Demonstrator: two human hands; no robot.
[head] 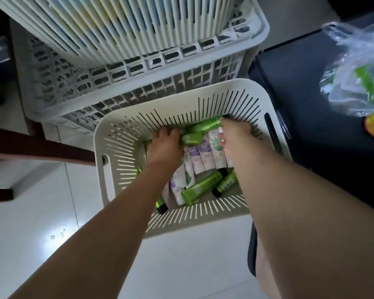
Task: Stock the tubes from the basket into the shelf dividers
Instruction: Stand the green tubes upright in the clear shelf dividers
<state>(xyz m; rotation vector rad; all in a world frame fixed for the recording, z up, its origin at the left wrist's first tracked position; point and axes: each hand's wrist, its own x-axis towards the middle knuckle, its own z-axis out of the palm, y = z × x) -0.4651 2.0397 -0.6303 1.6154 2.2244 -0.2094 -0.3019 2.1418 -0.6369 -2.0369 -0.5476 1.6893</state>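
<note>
A cream slotted basket [117, 156] sits on the floor below me, holding several tubes: green ones [200, 187] and white ones with purple or green print [204, 154]. Both my hands are down inside it at its far wall. My left hand [163, 145] is curled over a green tube [190, 139]. My right hand [235, 137] closes around the end of another green tube [205, 124] and the tops of the white tubes. My arms hide part of the pile.
Behind the basket stand two larger stacked white baskets [138, 67] with slatted and lattice walls. At the right, a dark surface [300, 83] carries a clear plastic bag [358, 72] of green items. A dark wooden furniture leg [37, 147] is at the left on white floor tiles.
</note>
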